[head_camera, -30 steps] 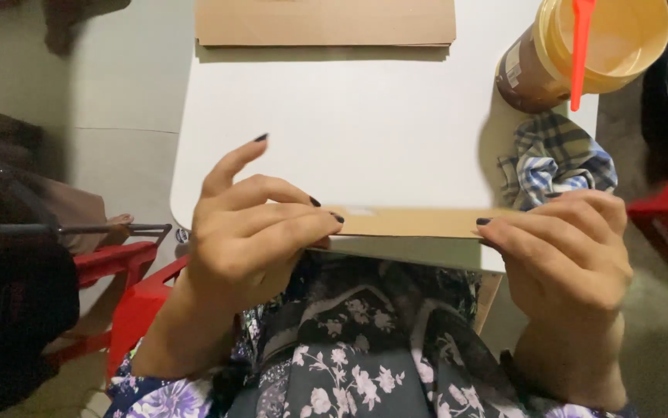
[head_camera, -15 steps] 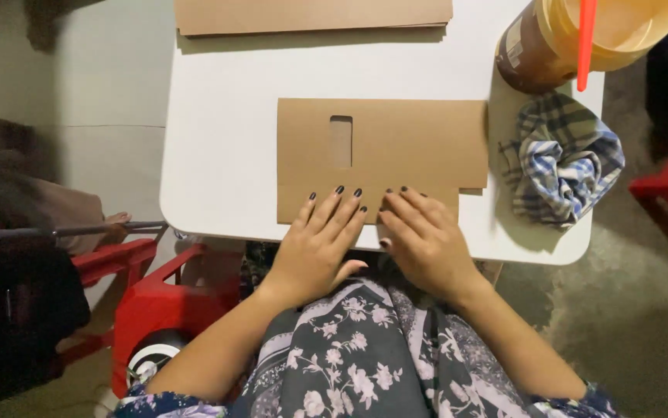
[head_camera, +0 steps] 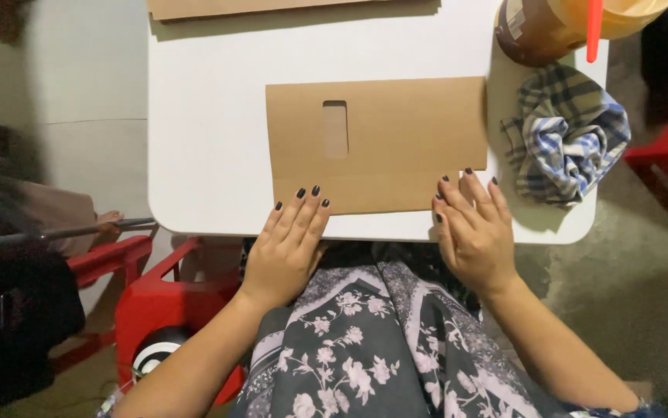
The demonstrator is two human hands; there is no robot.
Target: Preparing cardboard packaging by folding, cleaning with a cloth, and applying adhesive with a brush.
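Note:
A brown cardboard sheet (head_camera: 396, 143) with a small rectangular cut-out lies flat on the white table (head_camera: 210, 116), its near strip folded over. My left hand (head_camera: 291, 240) rests flat, its fingertips pressing the fold near the sheet's lower left. Over at the lower right corner, my right hand (head_camera: 473, 228) also lies flat with its fingers spread on the fold. Neither hand grips anything.
A second brown cardboard piece (head_camera: 272, 8) lies at the table's far edge. A checked blue cloth (head_camera: 570, 135) is bunched at the right, beside a brown jar with a yellow lid and red straw (head_camera: 581, 23). Red stools (head_camera: 156, 302) stand left of my lap.
The cardboard, earlier held folded at the table edge, now lies flat on the table. My hands have slid apart along the near fold, towards the two corners.

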